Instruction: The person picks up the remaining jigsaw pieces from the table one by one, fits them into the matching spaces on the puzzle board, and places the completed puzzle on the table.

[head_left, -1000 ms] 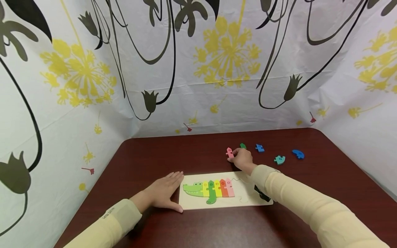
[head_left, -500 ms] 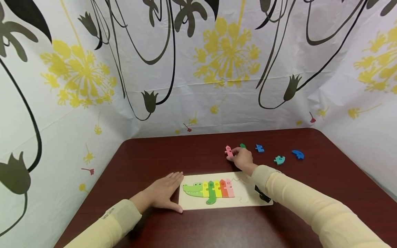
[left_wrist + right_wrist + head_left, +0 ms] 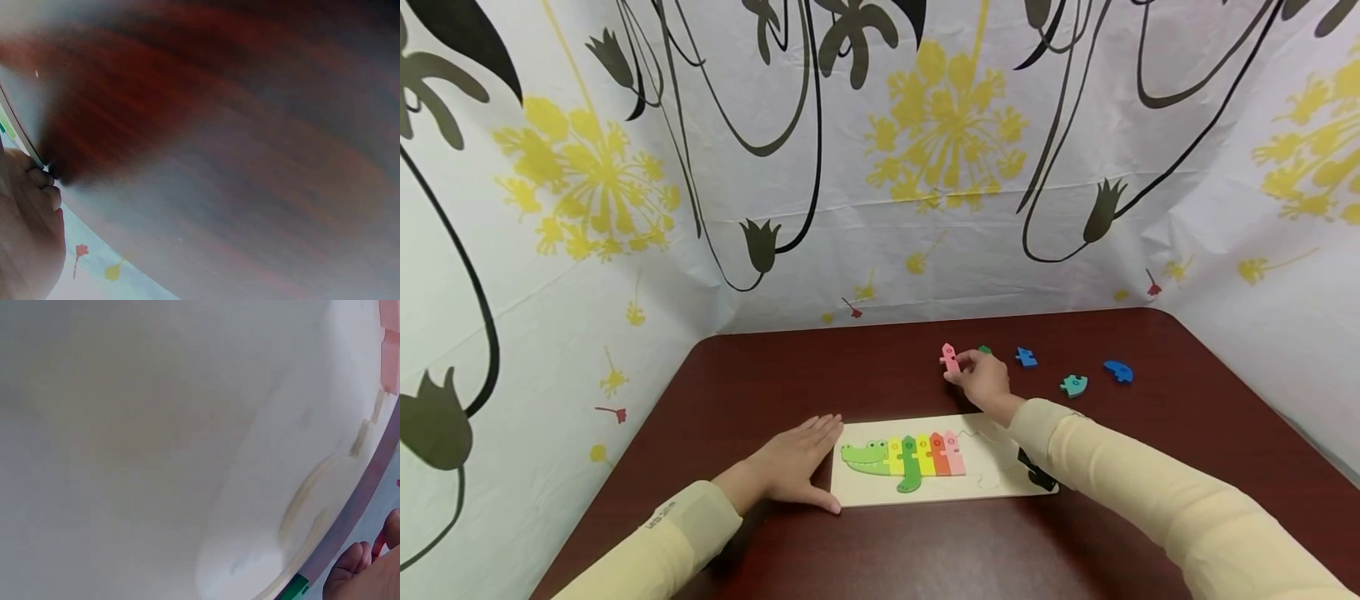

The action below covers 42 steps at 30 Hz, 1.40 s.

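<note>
A pale wooden puzzle board lies on the dark table, holding a crocodile head and several body pieces in yellow, green, orange and pink. My left hand rests against the board's left end, fingers straight and thumb apart at the near corner. Beyond the board, my right hand pinches a pink puzzle piece between thumb and fingers. In the right wrist view, the right hand shows at the lower right, past the board's bare recess. The left wrist view catches only part of the left hand.
Behind the right hand lies a green piece, partly hidden. Farther right are a blue piece, a teal piece and a blue curved piece. Patterned cloth hangs around the table's back and sides.
My right hand has shifted the pink piece slightly away from me and to the left. The left hand stays in place on the board's end.
</note>
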{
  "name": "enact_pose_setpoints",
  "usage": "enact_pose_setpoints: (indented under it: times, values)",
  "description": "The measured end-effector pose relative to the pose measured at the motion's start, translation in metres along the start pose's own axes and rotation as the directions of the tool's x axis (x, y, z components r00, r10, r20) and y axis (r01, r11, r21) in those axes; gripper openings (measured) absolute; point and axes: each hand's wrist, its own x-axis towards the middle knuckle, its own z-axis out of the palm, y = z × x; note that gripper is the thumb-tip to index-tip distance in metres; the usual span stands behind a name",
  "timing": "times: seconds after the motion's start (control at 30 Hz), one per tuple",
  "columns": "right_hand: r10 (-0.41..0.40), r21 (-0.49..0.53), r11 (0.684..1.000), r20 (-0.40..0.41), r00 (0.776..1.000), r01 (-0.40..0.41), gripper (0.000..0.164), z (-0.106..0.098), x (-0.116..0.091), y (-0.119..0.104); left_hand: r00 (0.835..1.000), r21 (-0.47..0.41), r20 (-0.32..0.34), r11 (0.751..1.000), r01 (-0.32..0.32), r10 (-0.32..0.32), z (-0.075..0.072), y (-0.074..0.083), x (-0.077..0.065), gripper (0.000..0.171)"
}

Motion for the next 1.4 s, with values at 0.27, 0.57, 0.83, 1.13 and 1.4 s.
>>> enact_pose_setpoints:
  times: [0.27,0.57,0.83,1.13,1.4]
  values:
    - [-0.023,0.025,0.999,-0.012,1.0,0.023,0.035,-0.009,-0.004,-0.004,1.0,-0.004,0.005,1.0,-0.003,0.003,0.0,0.0,0.0,0.122]
    - [-0.069,0.017,0.997,-0.014,0.998,0.069,0.034,-0.017,-0.01,-0.006,1.0,-0.006,0.001,1.0,-0.002,0.002,-0.001,-0.002,0.001,0.123]
    - [-0.106,0.026,0.994,0.011,0.994,0.106,0.032,-0.023,-0.019,-0.005,1.0,-0.021,0.007,1.0,-0.003,0.003,-0.002,-0.001,0.001,0.122]
    - [-0.151,-0.002,0.989,0.014,0.988,0.151,0.034,-0.032,-0.034,-0.005,1.0,-0.02,0.001,1.0,-0.001,0.001,-0.001,-0.001,0.001,0.123]
    - [-0.169,0.007,0.986,0.029,0.985,0.169,0.033,-0.037,-0.046,-0.001,1.0,-0.019,0.007,1.0,0.012,-0.012,-0.001,0.0,0.0,0.124]
